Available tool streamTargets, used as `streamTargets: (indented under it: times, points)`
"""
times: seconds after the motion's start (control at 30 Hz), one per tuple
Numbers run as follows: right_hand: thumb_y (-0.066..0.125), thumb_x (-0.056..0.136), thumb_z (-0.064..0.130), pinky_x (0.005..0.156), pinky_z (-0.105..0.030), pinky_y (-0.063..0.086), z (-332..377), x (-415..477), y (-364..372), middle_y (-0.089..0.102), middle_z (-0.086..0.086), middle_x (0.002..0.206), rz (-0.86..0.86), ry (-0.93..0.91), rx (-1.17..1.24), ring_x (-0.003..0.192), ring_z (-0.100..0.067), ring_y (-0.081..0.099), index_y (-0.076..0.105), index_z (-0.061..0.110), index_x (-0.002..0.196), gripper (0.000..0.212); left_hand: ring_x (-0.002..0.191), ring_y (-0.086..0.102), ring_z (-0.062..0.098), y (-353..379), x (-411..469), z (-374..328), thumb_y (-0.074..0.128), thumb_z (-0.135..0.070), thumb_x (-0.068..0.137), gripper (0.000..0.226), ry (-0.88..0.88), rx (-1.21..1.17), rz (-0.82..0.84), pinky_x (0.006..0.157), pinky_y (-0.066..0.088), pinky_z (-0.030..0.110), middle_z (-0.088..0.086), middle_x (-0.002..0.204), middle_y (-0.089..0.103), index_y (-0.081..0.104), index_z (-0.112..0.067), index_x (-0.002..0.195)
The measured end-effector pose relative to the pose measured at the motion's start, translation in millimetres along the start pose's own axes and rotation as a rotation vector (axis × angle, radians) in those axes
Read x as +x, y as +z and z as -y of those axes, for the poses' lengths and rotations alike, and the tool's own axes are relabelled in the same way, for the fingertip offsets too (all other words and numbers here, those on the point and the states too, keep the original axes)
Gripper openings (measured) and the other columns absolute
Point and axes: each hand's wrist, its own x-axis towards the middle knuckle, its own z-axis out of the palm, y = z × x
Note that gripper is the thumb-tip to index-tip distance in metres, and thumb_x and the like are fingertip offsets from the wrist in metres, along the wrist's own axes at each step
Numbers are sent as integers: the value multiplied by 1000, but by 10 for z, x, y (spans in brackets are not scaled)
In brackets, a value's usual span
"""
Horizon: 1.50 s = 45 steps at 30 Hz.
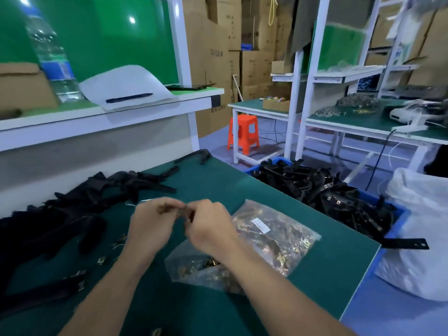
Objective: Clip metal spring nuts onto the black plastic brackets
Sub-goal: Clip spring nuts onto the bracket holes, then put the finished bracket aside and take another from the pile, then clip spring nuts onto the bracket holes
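Observation:
My left hand (152, 224) and my right hand (208, 226) meet fingertip to fingertip above the green table (303, 258). Between them they pinch a small brownish metal spring nut (185, 210), blurred by motion. No bracket is in either hand. Two clear plastic bags of spring nuts lie under and beside my right wrist, one large (274, 234) and one smaller (194, 270). A pile of black plastic brackets (72, 209) lies on the table to the left. Loose spring nuts (101, 260) are scattered near my left forearm.
A blue bin (394, 235) heaped with black brackets (327, 195) stands past the table's right edge, one bracket (407, 243) sticking out. A white sack (421, 229) sits further right. A shelf above the table carries a water bottle (48, 52) and white foam sheet (123, 86).

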Motion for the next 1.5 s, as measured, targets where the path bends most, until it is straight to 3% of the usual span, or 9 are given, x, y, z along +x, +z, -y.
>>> streamTargets:
  times: [0.1, 0.23, 0.47, 0.57, 0.8, 0.93, 1.07, 1.2, 1.5]
  points:
    - [56, 83, 16, 65, -30, 37, 320, -72, 294, 67, -3, 75, 112, -102, -27, 73, -32, 54, 64, 21, 81, 9, 80, 72, 3, -416, -239, 337, 67, -25, 76, 30, -64, 103, -81, 80, 61, 41, -24, 80, 75, 75, -54, 79]
    - [57, 88, 18, 83, -39, 54, 642, -90, 729, 73, -9, 98, 268, -117, 47, 96, -35, 63, 73, 21, 103, 23, 72, 63, -17, -918, -580, 768, 68, -16, 88, 50, -164, 262, -200, 52, 44, 11, -40, 75, 67, 69, -64, 74]
    - [52, 99, 21, 118, -43, 32, 945, 169, 1507, 34, -5, 160, 416, -136, 17, 146, -26, 31, 30, 22, 157, 61, 38, 53, 7, -1670, -1232, 1248, 61, -14, 99, 28, -362, 308, -284, 38, 38, 19, -14, 61, 71, 76, -38, 96]
    - [53, 101, 20, 124, -49, 18, 1141, 457, 1788, 8, -1, 169, 475, -157, -38, 154, -29, 8, 12, 25, 162, 74, 67, 66, -4, -1729, -1431, 1301, 67, -20, 94, 23, -351, 389, -268, 62, 48, 10, -21, 82, 75, 77, -33, 110]
    - [60, 101, 31, 118, -49, 31, 1397, 1036, 2271, -6, -2, 170, 447, -73, -21, 155, -30, 5, 6, 27, 162, 82, 129, 48, 3, -1612, -1531, 1425, 62, -41, 96, 26, -215, 562, -91, 112, 33, 27, -24, 136, 60, 71, -43, 121]
    - [68, 94, 22, 87, -40, 49, 1480, 1266, 2249, 23, -9, 154, 463, -113, -176, 123, -34, 51, 32, 24, 154, 70, 112, 50, -6, -1625, -1526, 1463, 66, -39, 95, 19, -148, 528, -90, 92, 24, 1, -27, 119, 67, 75, -41, 112]
    - [84, 75, 30, 66, -31, 48, 1484, 1263, 2077, 48, -2, 122, 348, -99, -144, 85, -19, 60, 65, 23, 114, 44, 87, 40, -9, -1619, -1507, 1481, 68, -40, 91, 15, -124, 527, -108, 86, 23, -3, -25, 104, 69, 76, -40, 104]
    - [91, 64, 36, 67, -32, 57, 1390, 1107, 1914, 71, 3, 83, 248, 81, 178, 69, -12, 68, 64, 22, 99, 46, 87, 46, -11, -1578, -1514, 1498, 70, -29, 89, 13, -114, 515, -155, 84, 31, 2, -25, 95, 69, 77, -37, 96]
    - [92, 61, 45, 65, -27, 46, 1191, 392, 1581, 64, 13, 66, 119, 179, 793, 67, -7, 62, 68, 21, 67, 35, 102, 54, -5, -1558, -1530, 1472, 74, -32, 88, 33, -202, 431, -123, 84, 39, 6, -27, 108, 63, 70, -48, 117]
